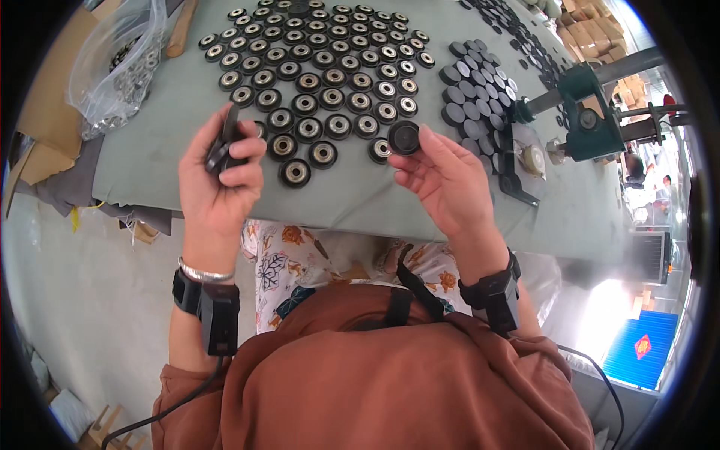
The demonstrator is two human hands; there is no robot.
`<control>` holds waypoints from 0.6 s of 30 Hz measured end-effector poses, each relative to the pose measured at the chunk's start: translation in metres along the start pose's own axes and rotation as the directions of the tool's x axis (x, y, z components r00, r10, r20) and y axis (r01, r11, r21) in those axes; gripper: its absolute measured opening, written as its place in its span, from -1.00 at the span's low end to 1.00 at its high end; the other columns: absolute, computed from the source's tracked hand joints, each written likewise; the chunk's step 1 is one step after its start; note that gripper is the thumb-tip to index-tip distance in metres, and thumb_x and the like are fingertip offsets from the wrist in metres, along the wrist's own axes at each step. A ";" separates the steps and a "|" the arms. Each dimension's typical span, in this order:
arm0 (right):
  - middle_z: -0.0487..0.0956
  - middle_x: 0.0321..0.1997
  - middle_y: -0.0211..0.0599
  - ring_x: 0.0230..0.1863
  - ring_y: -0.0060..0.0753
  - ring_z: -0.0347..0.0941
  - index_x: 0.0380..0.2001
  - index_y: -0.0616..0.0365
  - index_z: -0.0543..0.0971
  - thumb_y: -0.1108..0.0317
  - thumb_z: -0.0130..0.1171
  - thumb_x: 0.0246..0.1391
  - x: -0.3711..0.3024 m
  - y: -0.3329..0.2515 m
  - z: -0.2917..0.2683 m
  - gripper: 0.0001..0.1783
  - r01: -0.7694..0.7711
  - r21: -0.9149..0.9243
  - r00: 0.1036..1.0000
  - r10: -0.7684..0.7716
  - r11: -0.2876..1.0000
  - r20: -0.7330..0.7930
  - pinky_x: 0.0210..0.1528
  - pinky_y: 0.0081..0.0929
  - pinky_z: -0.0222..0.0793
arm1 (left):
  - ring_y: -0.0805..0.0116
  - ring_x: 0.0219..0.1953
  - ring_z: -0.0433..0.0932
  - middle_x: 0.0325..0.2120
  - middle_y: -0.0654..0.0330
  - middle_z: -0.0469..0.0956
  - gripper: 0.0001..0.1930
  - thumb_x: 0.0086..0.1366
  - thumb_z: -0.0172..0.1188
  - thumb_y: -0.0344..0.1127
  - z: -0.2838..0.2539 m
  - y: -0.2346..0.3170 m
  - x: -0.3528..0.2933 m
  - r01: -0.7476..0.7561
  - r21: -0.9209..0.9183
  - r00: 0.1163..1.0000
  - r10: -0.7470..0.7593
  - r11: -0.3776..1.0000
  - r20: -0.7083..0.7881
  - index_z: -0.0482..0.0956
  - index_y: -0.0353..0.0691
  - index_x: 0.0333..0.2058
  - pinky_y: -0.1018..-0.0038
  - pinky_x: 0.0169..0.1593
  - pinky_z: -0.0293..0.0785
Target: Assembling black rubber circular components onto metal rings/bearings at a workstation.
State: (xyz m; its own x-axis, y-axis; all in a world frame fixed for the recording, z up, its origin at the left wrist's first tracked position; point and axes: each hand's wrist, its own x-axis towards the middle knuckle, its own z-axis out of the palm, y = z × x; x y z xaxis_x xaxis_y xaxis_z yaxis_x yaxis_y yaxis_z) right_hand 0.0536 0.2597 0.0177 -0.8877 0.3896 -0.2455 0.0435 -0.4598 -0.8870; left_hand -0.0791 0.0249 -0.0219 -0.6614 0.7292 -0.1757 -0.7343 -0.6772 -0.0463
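My left hand point(220, 169) is closed round several black round caps point(219, 156), raised over the near left part of the table. Between thumb and fingers of my right hand point(450, 174) is one black round cap point(404, 138), its ridged inner face turned up. That cap partly covers a wheel at the near edge of the group. Many black wheels with metal bearings point(323, 154) in their centres lie flat in rows in front of both hands. To the right of them, dark round caps point(480, 90) are crowded together in a pile.
A green hand press point(592, 112) stands at the table's right, beside a small clear bag point(533, 159) with a roll in it. At the far left lies a clear plastic bag point(124, 71) of metal parts, near cardboard point(56, 97). More dark pieces point(517, 37) lie far right.
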 end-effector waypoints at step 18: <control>0.52 -0.52 -0.34 -0.56 -0.50 0.49 -0.31 0.33 0.54 0.34 0.17 0.06 0.089 -0.061 -0.032 -0.76 0.073 -0.417 0.983 -0.135 0.906 -0.123 -0.55 -0.55 0.44 | 0.29 -0.35 0.54 -0.34 0.14 0.50 -0.76 0.29 0.03 -0.31 0.035 -0.073 -0.036 0.289 0.227 0.922 -0.207 0.930 -0.327 0.47 -0.23 -0.10 0.48 -0.50 0.55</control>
State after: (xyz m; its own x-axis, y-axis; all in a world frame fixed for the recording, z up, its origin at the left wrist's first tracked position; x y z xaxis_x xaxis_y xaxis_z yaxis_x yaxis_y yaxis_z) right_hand -0.0135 0.3481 0.0370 -0.8224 0.5431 -0.1692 0.1659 -0.0555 -0.9846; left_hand -0.0075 0.0518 0.0226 -0.4082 0.7801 -0.4742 -0.9087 -0.3970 0.1290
